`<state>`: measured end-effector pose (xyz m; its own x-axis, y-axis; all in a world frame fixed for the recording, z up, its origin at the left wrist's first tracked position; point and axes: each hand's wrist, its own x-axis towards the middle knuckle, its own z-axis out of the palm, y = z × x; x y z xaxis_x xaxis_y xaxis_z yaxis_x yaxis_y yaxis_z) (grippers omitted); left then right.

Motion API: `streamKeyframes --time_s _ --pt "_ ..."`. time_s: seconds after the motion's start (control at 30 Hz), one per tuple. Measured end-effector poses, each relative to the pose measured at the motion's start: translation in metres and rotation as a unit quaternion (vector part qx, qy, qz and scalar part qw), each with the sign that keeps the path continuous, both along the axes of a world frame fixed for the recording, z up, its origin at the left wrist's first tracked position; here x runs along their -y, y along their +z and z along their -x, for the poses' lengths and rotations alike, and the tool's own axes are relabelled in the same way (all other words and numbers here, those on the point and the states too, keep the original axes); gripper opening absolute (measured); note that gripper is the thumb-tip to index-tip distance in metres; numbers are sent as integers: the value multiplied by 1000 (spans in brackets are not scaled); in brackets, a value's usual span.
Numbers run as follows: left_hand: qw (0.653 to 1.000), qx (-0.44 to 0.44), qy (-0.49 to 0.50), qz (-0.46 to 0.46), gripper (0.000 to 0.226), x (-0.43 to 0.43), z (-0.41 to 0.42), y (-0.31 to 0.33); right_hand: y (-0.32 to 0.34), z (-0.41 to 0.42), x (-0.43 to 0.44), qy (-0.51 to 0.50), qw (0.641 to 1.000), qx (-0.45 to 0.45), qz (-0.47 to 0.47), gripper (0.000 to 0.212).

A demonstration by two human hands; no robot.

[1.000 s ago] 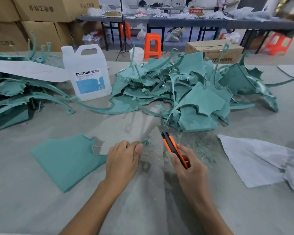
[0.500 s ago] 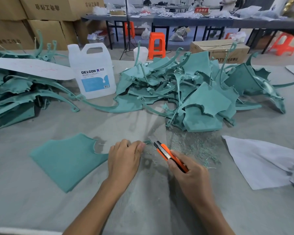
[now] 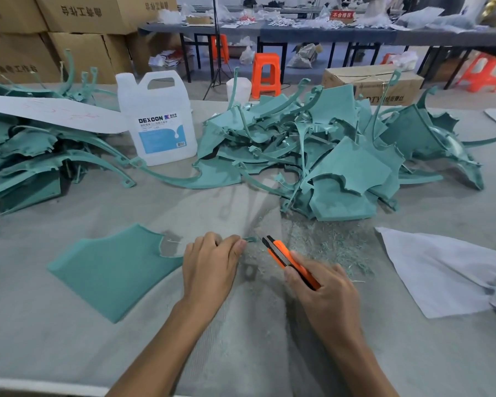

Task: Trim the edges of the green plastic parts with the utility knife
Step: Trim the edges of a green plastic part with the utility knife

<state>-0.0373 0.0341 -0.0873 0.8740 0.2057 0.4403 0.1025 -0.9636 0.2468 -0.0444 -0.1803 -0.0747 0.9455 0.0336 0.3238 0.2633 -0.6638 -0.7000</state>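
Left hand (image 3: 212,265) pinches the green plastic part (image 3: 112,270) at its narrow end, fingers curled, knuckles up. Right hand (image 3: 324,296) is wrapped round the orange utility knife (image 3: 288,260), fingers closed on the handle.

Key geometry:
- The part's long axis runs roughly left-right across the table (image 3: 69,353). The broad flat panel lies left of the left hand, and the small looped tip (image 3: 251,239) pokes out just right of the fingertips.
- The knife runs diagonally, butt in the right palm at lower right and nose pointing up-left at that tip.
- The knife nose sits just beside the tip. I read a small gap there, though contact can't be ruled out.
- The left hand is on the work. The knife hand is the near one for the cut, and the edge to trim lies up-left of it.

My call: the next cut is on that tip, with the left fingertips very close to the blade path.

Hard to see:
- The thin neck between panel and tip is covered by the left hand.
- The blade itself is barely visible, so I can't tell how far it's extended.
- The flash on the tip is too small to make out.

The shavings (image 3: 321,247) are spread right behind the knife. The heap of green parts (image 3: 341,167) is well behind, and the DEXCON jug (image 3: 158,121) is back left.
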Motion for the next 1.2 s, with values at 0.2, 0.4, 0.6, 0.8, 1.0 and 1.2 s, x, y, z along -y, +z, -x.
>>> streamKeyframes --time_s 0.2,0.4,0.6,0.8,1.0,1.2 --pt "1000 0 -11 4 46 1 1 1 -4 -4 1 -21 1000 -12 9 31" --pt "998 -52 -29 25 57 2 -1 4 -3 -3 1 -22 1000 -10 14 31" --pt "978 -65 -49 192 58 24 -12 29 -3 -5 5 -77 993 -6 -89 35" --pt "949 -69 -123 283 38 39 -25 69 1 -5 10 -83 985 -21 -150 37" --pt "974 -113 -26 196 46 -68 8 52 1 -4 6 -98 973 -13 -207 28" --pt "967 -209 11 146 69 -106 32 29 0 -2 5 -120 969 -10 -217 21"
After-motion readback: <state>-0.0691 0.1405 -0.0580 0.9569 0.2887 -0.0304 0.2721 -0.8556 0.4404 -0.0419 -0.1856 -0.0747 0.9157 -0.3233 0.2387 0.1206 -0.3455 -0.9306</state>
